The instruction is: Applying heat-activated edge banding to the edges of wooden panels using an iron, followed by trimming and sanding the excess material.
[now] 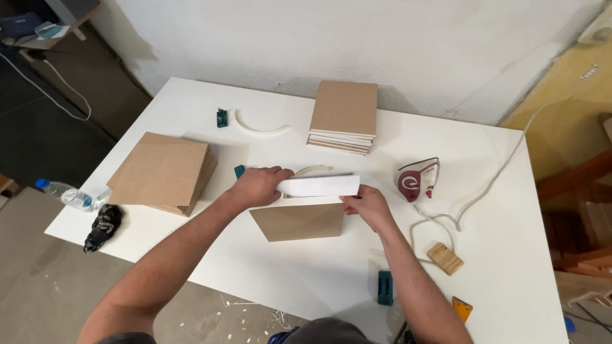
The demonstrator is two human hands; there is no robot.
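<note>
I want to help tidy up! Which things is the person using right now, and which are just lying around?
In use:
left hand and right hand, both holding the white edging strip
upright brown fibreboard panel under the strip

Lying about:
two stacks of brown boards
red and white iron
small wooden block
clear plastic bottle
black cloth

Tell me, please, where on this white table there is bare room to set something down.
Bare top lies along the table's near edge, below the upright brown panel and left of the teal tool, and at the far right, beyond the cord. It is crowded around both hands, and between the iron and the wooden block.
</note>
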